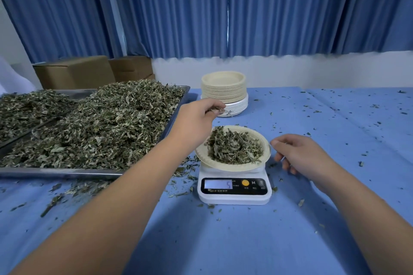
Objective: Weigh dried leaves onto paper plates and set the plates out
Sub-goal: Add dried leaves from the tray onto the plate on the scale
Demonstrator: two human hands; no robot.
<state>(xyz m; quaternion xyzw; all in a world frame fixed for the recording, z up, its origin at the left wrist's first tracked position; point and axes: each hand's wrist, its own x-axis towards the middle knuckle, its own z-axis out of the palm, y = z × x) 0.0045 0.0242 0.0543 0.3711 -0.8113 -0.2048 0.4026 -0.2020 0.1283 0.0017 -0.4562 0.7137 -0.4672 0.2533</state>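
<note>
Blue curtains [178, 6] hang behind a table under a blue cloth [223, 241]. Near the centre, a white scale [234, 196] carries a paper plate [225, 167] with dried leaves [234, 146]. The left hand [196, 118], far-left of the plate, holds a pinch of leaves [218, 110] between thumb and fingertips. The right hand [301, 154] is just right of the rim, fingers loosely curled, holding nothing; whether it touches the rim I cannot tell. A heaped tray [67, 173] lies left, a stack of plates [223, 89] beyond.

paper plate [263, 140] on scale [234, 194] | heaped dried leaves [234, 147] | display shows 5
</note>
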